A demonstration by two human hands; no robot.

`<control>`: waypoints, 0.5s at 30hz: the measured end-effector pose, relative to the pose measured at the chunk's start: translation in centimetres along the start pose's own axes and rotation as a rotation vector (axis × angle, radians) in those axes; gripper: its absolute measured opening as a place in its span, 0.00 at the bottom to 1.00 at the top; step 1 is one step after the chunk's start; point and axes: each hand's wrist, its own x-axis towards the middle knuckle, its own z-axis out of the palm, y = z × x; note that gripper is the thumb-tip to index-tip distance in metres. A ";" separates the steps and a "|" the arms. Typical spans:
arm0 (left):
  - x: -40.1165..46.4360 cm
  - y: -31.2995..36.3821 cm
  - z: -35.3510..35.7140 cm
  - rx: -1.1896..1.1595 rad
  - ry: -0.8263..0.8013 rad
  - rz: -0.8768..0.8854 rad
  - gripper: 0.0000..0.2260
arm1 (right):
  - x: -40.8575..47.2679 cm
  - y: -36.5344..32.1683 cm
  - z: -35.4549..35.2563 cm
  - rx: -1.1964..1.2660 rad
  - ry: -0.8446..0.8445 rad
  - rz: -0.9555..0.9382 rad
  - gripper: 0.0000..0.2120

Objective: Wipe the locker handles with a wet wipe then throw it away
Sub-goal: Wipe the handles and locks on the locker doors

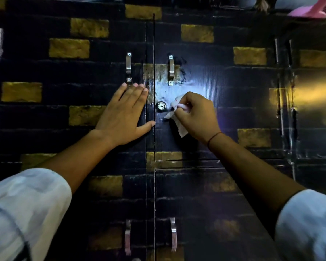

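At the left edge of the frame a pale sleeve [24, 210] is rolled back from the forearm. That arm runs up to the left hand [123, 117], which lies flat and spread on the left locker door [64, 129], fingers together, thumb reaching toward the dark seam between the doors; it grips nothing. Just above its fingertips is the left metal handle [128, 67], upright and screwed at both ends. Right of the seam, on the right locker door [224, 102], the right metal handle [171, 70] stands at about the same height, with a bright glare on the door below it. Under that sits a round keyhole lock [160, 106]. Just beside the lock, centre right of the frame, the right hand [197, 115] is curled tight around a crumpled white wet wipe [179, 121], pressing it against the door below the handle, not on it. A thin thread band [214, 138] circles that wrist. Two more handles [128, 236] show low in the frame.
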 end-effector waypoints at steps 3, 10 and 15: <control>-2.1 1.3 -0.6 -0.065 -0.023 -0.031 0.41 | -2.3 0.0 -0.2 0.051 -0.067 0.034 0.05; -8.1 5.0 -1.6 -0.204 -0.115 -0.083 0.36 | -9.7 -0.6 0.8 0.177 -0.212 0.127 0.17; -13.7 6.4 -1.2 -0.261 -0.150 -0.129 0.30 | -15.4 -2.5 1.8 0.195 -0.330 0.165 0.13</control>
